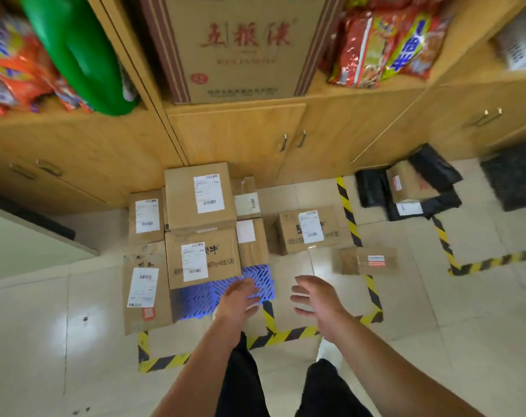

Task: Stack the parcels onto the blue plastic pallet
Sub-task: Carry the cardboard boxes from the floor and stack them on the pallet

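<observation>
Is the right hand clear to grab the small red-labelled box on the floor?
Probably yes: the right hand is open and empty, and nothing stands between it and the small box.

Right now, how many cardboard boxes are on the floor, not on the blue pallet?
3: a labelled box right of the blue pallet, a smaller box on the striped tape, and a third box among the black bags. Others may hide behind the stack.
</observation>
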The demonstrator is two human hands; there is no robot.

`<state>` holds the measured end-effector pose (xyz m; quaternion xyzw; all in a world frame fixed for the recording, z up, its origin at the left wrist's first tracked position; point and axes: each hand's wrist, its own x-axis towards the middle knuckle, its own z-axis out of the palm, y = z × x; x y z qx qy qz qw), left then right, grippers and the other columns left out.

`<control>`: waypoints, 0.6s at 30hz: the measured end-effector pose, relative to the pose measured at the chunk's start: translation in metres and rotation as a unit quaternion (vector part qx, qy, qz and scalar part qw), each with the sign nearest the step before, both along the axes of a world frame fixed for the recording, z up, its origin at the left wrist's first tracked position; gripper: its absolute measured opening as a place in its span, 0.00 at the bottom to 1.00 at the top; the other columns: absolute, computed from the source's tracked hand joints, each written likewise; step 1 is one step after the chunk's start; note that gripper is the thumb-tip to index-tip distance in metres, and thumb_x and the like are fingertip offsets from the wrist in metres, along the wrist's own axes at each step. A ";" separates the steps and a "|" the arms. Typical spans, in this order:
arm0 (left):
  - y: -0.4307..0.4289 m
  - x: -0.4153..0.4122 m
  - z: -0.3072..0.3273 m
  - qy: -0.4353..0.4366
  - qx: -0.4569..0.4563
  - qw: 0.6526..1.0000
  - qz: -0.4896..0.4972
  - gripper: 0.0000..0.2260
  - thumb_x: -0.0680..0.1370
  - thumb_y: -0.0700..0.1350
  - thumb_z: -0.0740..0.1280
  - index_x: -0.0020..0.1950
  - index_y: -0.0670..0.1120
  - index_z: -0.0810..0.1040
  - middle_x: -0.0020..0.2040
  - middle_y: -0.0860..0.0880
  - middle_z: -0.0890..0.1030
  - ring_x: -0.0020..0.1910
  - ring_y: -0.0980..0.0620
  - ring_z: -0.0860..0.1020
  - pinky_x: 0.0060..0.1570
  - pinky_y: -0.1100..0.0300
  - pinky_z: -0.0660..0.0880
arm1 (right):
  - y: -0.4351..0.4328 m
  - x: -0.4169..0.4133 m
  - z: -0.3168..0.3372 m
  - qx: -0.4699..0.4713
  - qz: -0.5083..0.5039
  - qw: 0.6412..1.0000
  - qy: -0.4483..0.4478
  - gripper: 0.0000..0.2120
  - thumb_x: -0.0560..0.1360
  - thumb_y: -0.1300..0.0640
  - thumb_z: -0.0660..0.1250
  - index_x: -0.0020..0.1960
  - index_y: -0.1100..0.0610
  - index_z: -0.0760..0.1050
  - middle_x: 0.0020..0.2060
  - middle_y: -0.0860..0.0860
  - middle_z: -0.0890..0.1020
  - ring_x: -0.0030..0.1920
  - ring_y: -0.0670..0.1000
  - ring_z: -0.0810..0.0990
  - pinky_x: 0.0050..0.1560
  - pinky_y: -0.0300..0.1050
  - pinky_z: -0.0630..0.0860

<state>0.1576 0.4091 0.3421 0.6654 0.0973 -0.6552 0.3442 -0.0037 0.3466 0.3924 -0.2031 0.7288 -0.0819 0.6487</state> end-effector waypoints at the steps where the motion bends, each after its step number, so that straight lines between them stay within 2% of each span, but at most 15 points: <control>1: 0.000 -0.013 0.007 -0.007 0.006 1.000 -0.001 0.11 0.81 0.42 0.65 0.61 0.40 0.77 0.55 0.38 0.80 0.40 0.49 0.78 0.36 0.59 0.74 | 0.003 -0.019 0.006 -0.006 -0.009 1.000 -0.004 0.06 0.80 0.57 0.66 0.55 0.57 0.77 0.50 0.55 0.83 0.51 0.56 0.82 0.52 0.53 0.79; 2: -0.001 -0.028 0.014 -0.016 0.008 1.000 -0.007 0.10 0.81 0.42 0.65 0.59 0.40 0.78 0.56 0.36 0.80 0.39 0.49 0.78 0.36 0.59 0.74 | 0.004 -0.039 0.012 -0.015 -0.021 1.000 -0.010 0.06 0.80 0.57 0.66 0.55 0.58 0.78 0.51 0.57 0.83 0.50 0.56 0.82 0.49 0.51 0.78; 5: -0.007 -0.082 0.034 -0.049 -0.002 0.999 -0.021 0.12 0.80 0.43 0.66 0.61 0.40 0.78 0.50 0.44 0.82 0.45 0.48 0.80 0.41 0.57 0.77 | -0.001 -0.104 0.028 -0.048 -0.044 0.997 -0.033 0.08 0.80 0.57 0.66 0.56 0.58 0.78 0.51 0.58 0.82 0.49 0.57 0.82 0.45 0.49 0.78; 7: -0.011 -0.125 0.049 -0.061 -0.022 0.998 -0.027 0.11 0.80 0.43 0.67 0.60 0.41 0.78 0.49 0.45 0.82 0.45 0.48 0.80 0.43 0.56 0.77 | -0.004 -0.150 0.039 -0.070 -0.061 0.995 -0.042 0.08 0.80 0.57 0.65 0.57 0.58 0.78 0.51 0.57 0.82 0.49 0.56 0.82 0.45 0.49 0.78; 11: -0.016 -0.212 0.067 -0.048 -0.050 0.997 -0.038 0.11 0.80 0.44 0.66 0.61 0.42 0.78 0.54 0.43 0.82 0.49 0.47 0.81 0.43 0.56 0.77 | -0.007 -0.237 0.058 -0.102 -0.099 0.989 -0.045 0.05 0.80 0.57 0.65 0.53 0.57 0.77 0.49 0.57 0.83 0.46 0.56 0.82 0.50 0.52 0.78; 15: -0.029 -0.265 0.077 -0.040 -0.069 0.996 -0.033 0.10 0.81 0.44 0.65 0.60 0.42 0.76 0.55 0.42 0.81 0.51 0.45 0.81 0.42 0.55 0.77 | -0.016 -0.297 0.060 -0.105 -0.123 0.985 -0.061 0.07 0.80 0.58 0.65 0.55 0.59 0.77 0.51 0.59 0.83 0.48 0.57 0.81 0.55 0.55 0.77; 18: -0.039 -0.281 0.075 -0.057 -0.079 0.994 -0.040 0.11 0.81 0.44 0.65 0.61 0.42 0.77 0.55 0.43 0.81 0.52 0.45 0.81 0.42 0.55 0.77 | -0.020 -0.321 0.051 -0.091 -0.138 0.984 -0.074 0.08 0.80 0.58 0.65 0.58 0.59 0.76 0.52 0.59 0.82 0.45 0.55 0.81 0.49 0.51 0.77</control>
